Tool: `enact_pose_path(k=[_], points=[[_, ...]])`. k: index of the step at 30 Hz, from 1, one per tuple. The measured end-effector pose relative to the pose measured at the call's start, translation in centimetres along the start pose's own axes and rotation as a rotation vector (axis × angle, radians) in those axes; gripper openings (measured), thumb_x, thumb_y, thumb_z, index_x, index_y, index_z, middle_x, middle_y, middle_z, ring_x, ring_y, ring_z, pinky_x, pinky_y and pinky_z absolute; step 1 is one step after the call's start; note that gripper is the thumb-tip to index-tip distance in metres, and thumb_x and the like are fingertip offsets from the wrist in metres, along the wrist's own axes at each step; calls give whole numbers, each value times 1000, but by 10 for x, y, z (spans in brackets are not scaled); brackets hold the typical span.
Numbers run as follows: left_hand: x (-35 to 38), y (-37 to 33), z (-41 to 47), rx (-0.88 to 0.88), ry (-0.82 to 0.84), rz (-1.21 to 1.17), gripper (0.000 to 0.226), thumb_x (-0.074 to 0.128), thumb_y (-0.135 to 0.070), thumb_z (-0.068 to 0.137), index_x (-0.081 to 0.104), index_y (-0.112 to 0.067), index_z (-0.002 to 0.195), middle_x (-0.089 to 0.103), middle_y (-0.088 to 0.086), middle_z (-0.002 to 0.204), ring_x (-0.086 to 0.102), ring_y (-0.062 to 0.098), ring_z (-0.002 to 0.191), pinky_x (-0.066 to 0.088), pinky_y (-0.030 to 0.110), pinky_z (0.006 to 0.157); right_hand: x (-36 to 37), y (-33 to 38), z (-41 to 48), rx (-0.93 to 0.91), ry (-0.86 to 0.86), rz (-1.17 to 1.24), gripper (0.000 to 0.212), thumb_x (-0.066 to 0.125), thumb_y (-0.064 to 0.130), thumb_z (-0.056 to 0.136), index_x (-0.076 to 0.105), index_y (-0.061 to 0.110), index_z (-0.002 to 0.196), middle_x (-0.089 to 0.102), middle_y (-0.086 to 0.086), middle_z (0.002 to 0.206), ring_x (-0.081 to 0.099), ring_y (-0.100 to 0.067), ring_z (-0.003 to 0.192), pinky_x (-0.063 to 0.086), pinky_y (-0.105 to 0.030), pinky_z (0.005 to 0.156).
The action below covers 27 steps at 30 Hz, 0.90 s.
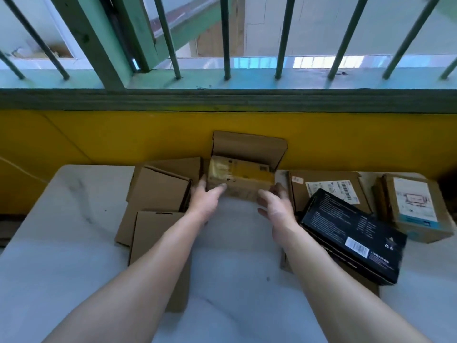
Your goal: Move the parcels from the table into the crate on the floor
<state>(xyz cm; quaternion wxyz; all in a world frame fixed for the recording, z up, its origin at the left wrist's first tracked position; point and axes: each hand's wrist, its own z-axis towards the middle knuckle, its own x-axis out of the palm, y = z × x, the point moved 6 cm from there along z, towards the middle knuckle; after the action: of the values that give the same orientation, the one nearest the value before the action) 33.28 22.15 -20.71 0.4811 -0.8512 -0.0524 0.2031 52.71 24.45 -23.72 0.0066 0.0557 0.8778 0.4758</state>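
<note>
White table [74, 231]; loose-fingered left hand [207, 197] and right hand [275, 206] flank yellow-taped brown parcel [241, 178].

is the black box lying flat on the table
No, the black box lies tilted on top of brown parcels, off the table surface.

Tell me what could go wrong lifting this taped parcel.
The left hand and right hand flank the parcel at its sides only, and its glossy tape might slip. The black box lies tilted on other boxes beside the right forearm, so a bump could slide it off. The open carton behind may snag.
</note>
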Motion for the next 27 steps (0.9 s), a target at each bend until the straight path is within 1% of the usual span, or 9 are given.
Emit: enact_pose_path(k=[4,8,12,16,19,22,24,26,27], points=[[-11,-4,-16,108,14,-53,56,61,-36,94,44,-26,146,36,4,149,42,25,134,36,47,114,-14,-2,-23,-73,-74,-15,55,65,28,89,46,29,141,60,-1,132,57,-25,119,45,-48,106],[-30,-14,-42,287,22,-136,39,62,-18,95,54,-27,131,45,4,137,50,17,124,45,38,106,-29,8,-55,-227,-137,27,42,67,23,87,58,34,126,66,5,119,61,-20,115,51,-42,97],[-41,-17,-68,409,205,-207,51,58,-2,95,43,-28,136,55,1,136,53,14,125,52,27,97,-27,18,-83,-374,-15,98,39,66,14,85,56,40,112,63,0,125,58,-19,119,49,-46,101],[-53,-13,-80,380,259,-246,53,55,-9,98,44,-30,146,63,-5,132,58,8,121,53,17,88,-17,33,-106,-472,125,75,41,68,26,79,52,39,115,67,9,122,62,-8,115,47,-33,97],[-63,-7,-88,290,248,-289,42,53,-19,100,51,-33,140,68,-4,124,64,13,113,55,16,76,-12,46,-126,-561,187,14,36,69,44,76,56,49,110,39,4,154,45,-13,136,39,-40,110],[-67,-3,-104,265,268,-324,38,55,-24,99,54,-28,137,69,-1,123,68,14,109,55,19,76,-8,56,-144,-614,171,-18,31,63,55,76,57,55,106,25,8,160,34,-15,143,35,-40,112],[-70,-5,-117,345,275,-289,46,62,-39,93,53,-34,138,62,-7,130,64,8,112,53,14,78,-9,57,-150,-580,125,29,31,60,54,80,56,46,110,46,-1,148,49,-20,132,45,-43,104],[-75,-8,-128,432,295,-247,65,72,-50,75,48,-47,136,47,-12,136,57,4,119,52,18,89,-10,56,-153,-531,94,53,34,55,56,85,53,36,112,66,-1,118,64,-20,112,57,-33,83],[-76,-9,-132,449,327,-262,74,75,-45,70,43,-48,137,45,-11,139,55,7,123,52,24,94,-10,56,-156,-521,88,31,35,52,58,85,53,35,112,69,3,108,67,-19,105,57,-27,76]])
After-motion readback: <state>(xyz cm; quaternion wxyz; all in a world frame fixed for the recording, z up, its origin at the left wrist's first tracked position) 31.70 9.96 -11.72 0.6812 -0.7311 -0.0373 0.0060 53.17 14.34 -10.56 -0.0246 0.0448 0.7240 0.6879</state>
